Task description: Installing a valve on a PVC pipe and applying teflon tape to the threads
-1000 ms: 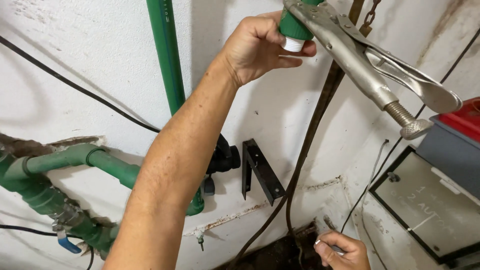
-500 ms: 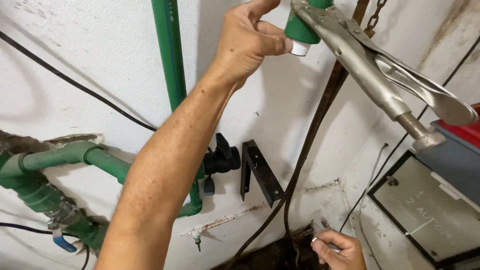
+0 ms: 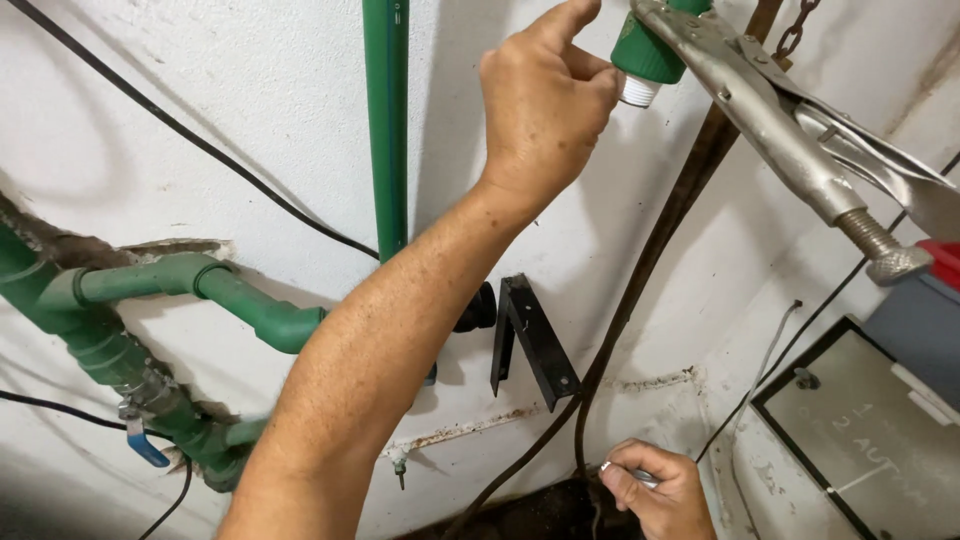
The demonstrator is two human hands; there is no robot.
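My left hand [image 3: 545, 110] is raised high against the white wall. Its fingertips pinch the white threaded end [image 3: 636, 92] of a short green pipe fitting [image 3: 645, 55] at the top edge. Silver locking pliers [image 3: 790, 130] are clamped on that fitting, and their handles slope down to the right with nobody holding them. My right hand [image 3: 655, 490] is low at the bottom edge, curled around a small silvery object [image 3: 640, 478] that is mostly hidden in the fist.
A vertical green pipe [image 3: 385, 130] runs down the wall left of my arm. Green elbows and a thick pipe [image 3: 200, 285] with a blue valve handle [image 3: 145, 447] sit at lower left. Also here: a black bracket [image 3: 535, 345], a dark hose [image 3: 640, 290], a grey box [image 3: 860, 430], a black cable [image 3: 200, 150].
My left hand's fingers have shifted around the fitting's white end, and the index finger now points upward. The right hand has stayed low, still closed on its object.
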